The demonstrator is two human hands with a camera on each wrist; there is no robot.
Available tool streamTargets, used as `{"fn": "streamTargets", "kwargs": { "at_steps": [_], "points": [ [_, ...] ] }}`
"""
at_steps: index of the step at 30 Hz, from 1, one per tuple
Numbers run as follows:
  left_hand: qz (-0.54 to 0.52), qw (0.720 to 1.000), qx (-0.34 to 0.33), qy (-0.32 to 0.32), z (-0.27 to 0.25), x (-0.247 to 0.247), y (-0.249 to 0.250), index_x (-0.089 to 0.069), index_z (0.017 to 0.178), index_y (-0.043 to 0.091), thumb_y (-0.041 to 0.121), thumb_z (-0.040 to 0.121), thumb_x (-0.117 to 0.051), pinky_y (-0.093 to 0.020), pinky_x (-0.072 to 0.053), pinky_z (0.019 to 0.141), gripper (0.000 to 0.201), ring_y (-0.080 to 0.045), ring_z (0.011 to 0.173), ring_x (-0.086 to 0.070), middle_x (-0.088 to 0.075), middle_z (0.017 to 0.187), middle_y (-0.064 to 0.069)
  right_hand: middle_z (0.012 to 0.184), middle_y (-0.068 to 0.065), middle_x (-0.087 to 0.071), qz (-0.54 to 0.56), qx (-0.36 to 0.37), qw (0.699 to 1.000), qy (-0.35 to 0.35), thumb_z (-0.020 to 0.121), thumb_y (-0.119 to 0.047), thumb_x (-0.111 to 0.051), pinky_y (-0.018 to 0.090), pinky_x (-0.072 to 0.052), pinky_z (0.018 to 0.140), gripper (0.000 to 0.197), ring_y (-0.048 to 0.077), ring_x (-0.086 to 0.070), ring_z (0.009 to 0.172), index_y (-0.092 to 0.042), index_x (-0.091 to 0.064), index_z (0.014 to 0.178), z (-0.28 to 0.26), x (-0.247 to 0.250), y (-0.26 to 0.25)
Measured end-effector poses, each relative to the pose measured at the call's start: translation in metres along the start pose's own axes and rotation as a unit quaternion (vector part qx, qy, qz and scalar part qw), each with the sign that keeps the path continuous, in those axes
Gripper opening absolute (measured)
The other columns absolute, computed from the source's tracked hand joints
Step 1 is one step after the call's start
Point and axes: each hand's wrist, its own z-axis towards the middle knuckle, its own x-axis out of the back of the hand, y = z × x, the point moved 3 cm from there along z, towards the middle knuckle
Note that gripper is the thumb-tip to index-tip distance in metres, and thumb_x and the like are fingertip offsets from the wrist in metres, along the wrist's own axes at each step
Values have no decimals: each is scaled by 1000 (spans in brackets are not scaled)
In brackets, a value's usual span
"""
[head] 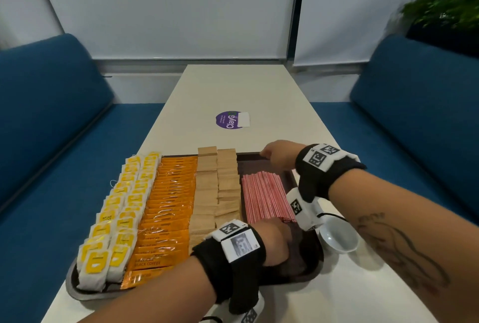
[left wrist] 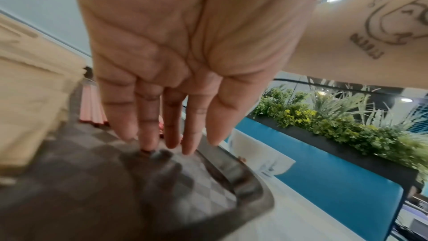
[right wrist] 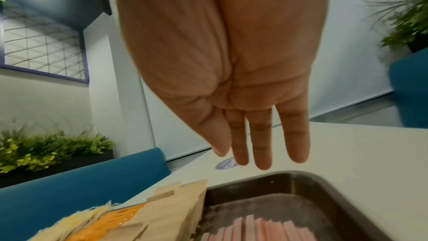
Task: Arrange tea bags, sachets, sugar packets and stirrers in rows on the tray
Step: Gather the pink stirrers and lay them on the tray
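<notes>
A dark brown tray [head: 308, 268] holds rows: yellow tea bags [head: 116, 219] at left, orange coffee sachets [head: 166, 208], two rows of brown sugar packets [head: 217, 188], and pink stirrers [head: 264, 197] at right. My left hand [head: 274, 239] is over the tray's bare near-right part, fingers straight [left wrist: 148, 135], tips touching the tray floor [left wrist: 197, 177] just short of the stirrers [left wrist: 91, 105]. My right hand [head: 277, 154] hovers above the tray's far-right corner [right wrist: 301, 177], fingers straight [right wrist: 261, 146] and empty, beyond the stirrers [right wrist: 254, 226] and the sugar packets [right wrist: 176, 206].
A white cup [head: 338, 236] stands on the white table [head: 233, 94] just right of the tray. A purple round sticker [head: 230, 119] lies further back. Blue sofas [head: 51, 120] flank the table; plants [head: 445, 4] stand at the far right.
</notes>
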Motion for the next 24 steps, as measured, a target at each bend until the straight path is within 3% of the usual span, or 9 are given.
{"fn": "streamTargets", "kwargs": {
  "at_steps": [7,11,15,18,20,24],
  "points": [
    [50,999,-2,15,10,-4,25,-40,139,7,16,94,-47,-42,-36,106,46,-32,131,-38,-38,145,-10,134,8,-54,25,-43,997,-56,94,-4,-45,35,-48,98,38,27,-54,118,-10,-56,130,-25,-14,37],
    [-23,998,6,56,7,2,20,-51,130,7,13,94,-47,-39,-41,102,37,-30,121,-48,-49,134,-11,130,5,-58,74,-22,997,-31,94,-4,-45,30,-44,95,37,22,-54,116,-13,-59,127,-43,-16,35],
    [-158,983,-9,89,-24,6,5,-58,122,17,19,92,-51,-30,-45,94,31,-18,109,-56,-59,121,-1,127,2,-59,145,20,989,38,92,-14,-57,22,-40,94,34,14,-55,113,-14,-58,126,-79,-14,22],
    [-196,972,2,126,-69,0,-18,-59,115,26,27,91,-55,-17,-45,78,25,-6,94,-55,-60,108,10,117,0,-63,143,59,987,45,89,-19,-62,19,-43,87,32,9,-56,98,-16,-61,120,-118,-30,7],
    [-217,966,38,139,-102,-11,-40,-57,113,31,30,90,-56,-17,-46,86,23,-2,97,-56,-57,112,15,113,-1,-64,131,77,988,8,89,-22,-61,17,-42,81,27,8,-56,93,-18,-64,116,-144,-48,-7],
    [-182,953,165,179,-157,-33,-81,-44,106,46,35,91,-55,-13,-36,93,21,-1,105,-47,-44,112,20,117,0,-60,117,78,985,-102,89,-31,-61,24,-45,87,31,15,-58,106,-16,-64,116,-168,-83,-27]
  ]
}}
